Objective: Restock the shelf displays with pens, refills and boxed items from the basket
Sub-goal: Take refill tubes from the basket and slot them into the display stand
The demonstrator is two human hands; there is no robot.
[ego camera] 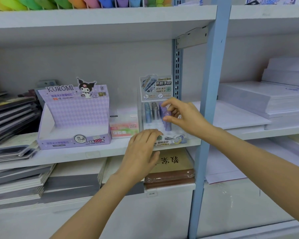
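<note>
pinching near the top of a purple lead refill tube (pixel 168 126), the thumb and curled fingers (pixel 166 118) of your right hand (pixel 185 118) close on it at the front of the purple row, toward 3 o'clock inside the clear lead refill display stand (pixel 163 142). your left hand (pixel 141 150) lies at the stand's 7 o'clock corner, fingers nearly straight and holding nothing, tips on the front lip.

judge the tube as light, stiff plastic with a smooth, slippery skin. a pinch on the upper part, kept vertical, should seat it without levering. it stands close against its purple neighbours, so a sideways nudge would likely topple them. the stand looks light too and may slide on the shelf (pixel 76 156), so that left hand is worth keeping as a brace.

the blue tubes (pixel 147 113) and grey tubes (pixel 154 110) stand at 9 o'clock of the purple row. beyond the stand, at its 9 o'clock, sit a fruit soda lead box (pixel 124 128) and then the kuromi display box (pixel 72 118).

your right hand covers the back of the purple row, so you cannot count it. the pale sockets in the stand floor are hard to make out. whether the tube is fully down in its socket cannot be told. the basket is out of view.
</note>
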